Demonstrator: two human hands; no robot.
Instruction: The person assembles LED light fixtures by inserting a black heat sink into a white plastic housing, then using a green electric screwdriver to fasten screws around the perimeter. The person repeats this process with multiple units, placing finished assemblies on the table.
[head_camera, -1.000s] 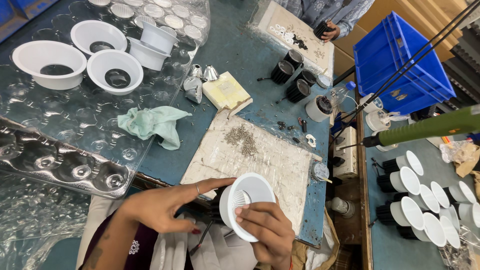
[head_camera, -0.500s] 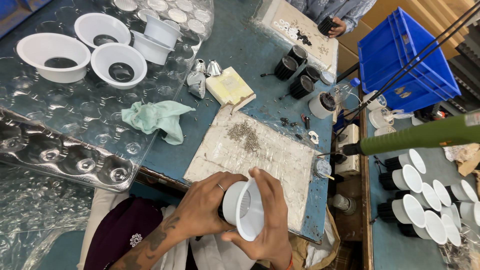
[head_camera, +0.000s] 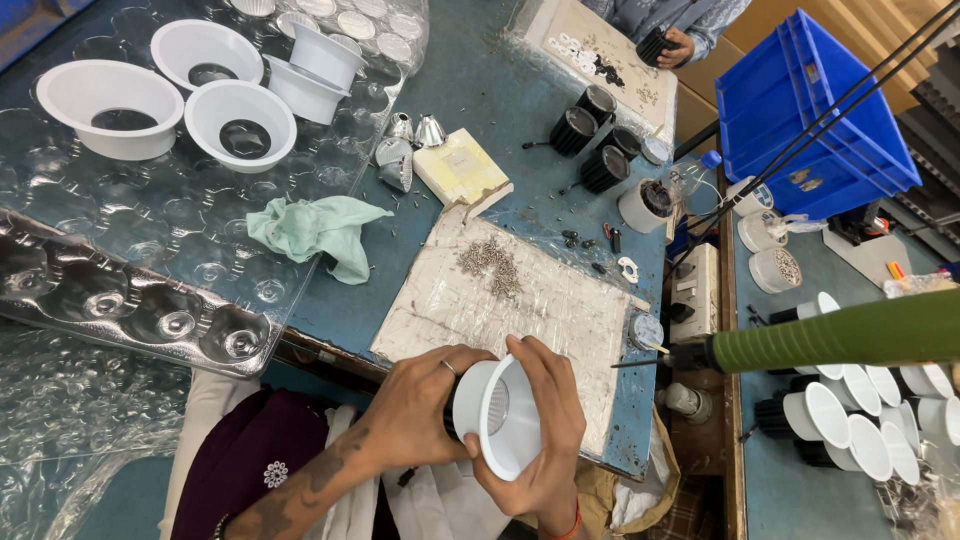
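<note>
Blue tabletop (head_camera: 500, 90) spreads ahead of me, with a worn cardboard sheet (head_camera: 520, 300) at its near edge carrying a small heap of screws (head_camera: 490, 265). Both my hands meet just below that sheet, over my lap. My left hand (head_camera: 415, 405) has its fingers clamped around the back of a white round lamp housing (head_camera: 497, 415), and my right hand (head_camera: 540, 440) grips its rim from the other side. A green cloth (head_camera: 315, 230) lies farther off, beside clear blister trays (head_camera: 150, 250) holding white reflector cups (head_camera: 240, 120).
</note>
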